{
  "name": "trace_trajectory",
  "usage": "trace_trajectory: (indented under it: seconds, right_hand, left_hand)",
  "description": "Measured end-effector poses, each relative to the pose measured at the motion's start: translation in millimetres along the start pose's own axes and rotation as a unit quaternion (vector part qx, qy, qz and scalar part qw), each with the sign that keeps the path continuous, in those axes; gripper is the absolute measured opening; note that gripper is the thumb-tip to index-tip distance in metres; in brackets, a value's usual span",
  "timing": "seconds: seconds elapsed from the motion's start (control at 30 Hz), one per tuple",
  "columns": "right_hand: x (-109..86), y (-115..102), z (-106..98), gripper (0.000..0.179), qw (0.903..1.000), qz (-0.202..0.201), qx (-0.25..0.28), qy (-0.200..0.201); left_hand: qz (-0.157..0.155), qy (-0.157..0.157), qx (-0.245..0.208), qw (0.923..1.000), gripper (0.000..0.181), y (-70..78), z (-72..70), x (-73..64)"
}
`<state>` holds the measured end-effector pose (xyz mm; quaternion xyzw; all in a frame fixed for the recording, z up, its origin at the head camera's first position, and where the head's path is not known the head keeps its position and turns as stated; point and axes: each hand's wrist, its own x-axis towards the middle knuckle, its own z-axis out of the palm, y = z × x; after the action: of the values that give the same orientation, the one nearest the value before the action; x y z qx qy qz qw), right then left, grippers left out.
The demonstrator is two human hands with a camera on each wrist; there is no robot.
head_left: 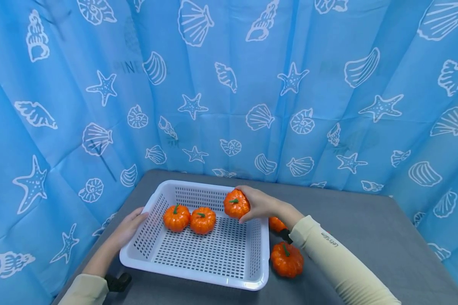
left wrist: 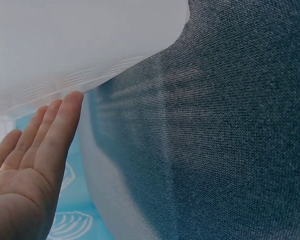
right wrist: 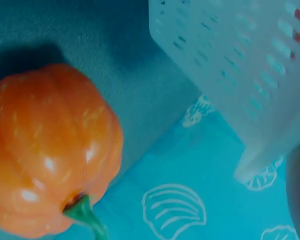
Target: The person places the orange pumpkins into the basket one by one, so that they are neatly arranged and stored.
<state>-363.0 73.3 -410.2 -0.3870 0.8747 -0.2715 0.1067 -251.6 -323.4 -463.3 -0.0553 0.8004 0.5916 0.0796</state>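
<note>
A white perforated plastic basket [head_left: 192,274] sits on the grey table. Straight fingers of my left hand [head_left: 131,227] touch its left rim; the left wrist view shows that hand [left wrist: 37,160] with its fingertips against the basket's outer wall [left wrist: 80,45]. My right hand [head_left: 260,204] grips an orange toy pumpkin [head_left: 235,206] with a green stem, above the basket's back right corner. Inside, towards the back left, two similar pumpkins [head_left: 177,218] lie side by side. In the right wrist view the held pumpkin is hidden, and another pumpkin [right wrist: 52,145] stands outside the basket wall [right wrist: 215,60].
Right of the basket are a darker orange pumpkin [head_left: 287,260] and another pumpkin [head_left: 276,224], partly covered by my right wrist. A small red patch shows past the right sleeve [head_left: 328,250]. A blue shell-print curtain [head_left: 229,97] hangs behind the grey table [head_left: 366,237].
</note>
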Motion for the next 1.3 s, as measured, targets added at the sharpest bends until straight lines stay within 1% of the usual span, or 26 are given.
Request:
trace_trajectory:
  seconds: [0.17,0.23,0.37,0.43,0.6,0.7,0.83,1.0,1.13,1.3]
  right_hand:
    - [7.7,-6.0,9.4,0.088,0.9988,0.01,-0.018,-0.044]
    - [10.6,-7.0,13.4,0.084,0.9975,0.011,-0.039,-0.058]
    - [15.7,-8.0,21.1,0.083,0.993,0.024,-0.082,-0.081]
    - [18.0,-8.8,24.3,0.084,0.9907,0.034,-0.094,-0.092]
    - [22.9,-9.9,31.4,0.094,0.9843,0.059,-0.12,-0.115]
    - [25.0,-10.8,34.5,0.096,0.9829,0.071,-0.119,-0.122]
    - [28.3,-12.4,37.8,0.09,0.9813,0.079,-0.118,-0.13]
    - [32.3,-12.8,42.0,0.094,0.9768,0.084,-0.139,-0.14]
    - [33.3,-12.4,44.8,0.101,0.974,0.092,-0.146,-0.146]
    - [35.0,-10.1,46.5,0.097,0.9753,0.101,-0.132,-0.146]
  left_hand:
    - [-0.002,-0.003,-0.003,1.0,0.059,-0.4,-0.7,0.6]
    - [-0.003,-0.005,-0.007,1.0,0.059,-1.0,-0.7,0.7]
    - [-0.003,-0.007,-0.011,0.9999,0.059,-2.2,-0.3,0.6]
    - [-0.003,-0.004,-0.011,0.9999,0.058,-2.5,-0.2,0.5]
    - [-0.001,-0.002,-0.008,1.0,0.058,-3.1,-0.3,1.0]
    - [0.0,-0.003,-0.008,1.0,0.057,-3.4,-0.5,1.4]
    - [0.0,-0.007,-0.005,1.0,0.057,-2.7,-1.0,1.8]
    - [0.01,-0.015,0.004,0.9998,0.058,-0.7,-1.8,2.0]
    - [0.004,-0.015,0.002,0.9999,0.057,0.0,-2.0,2.3]
    - [-0.007,-0.009,0.001,0.9999,0.054,-0.6,-2.6,4.1]
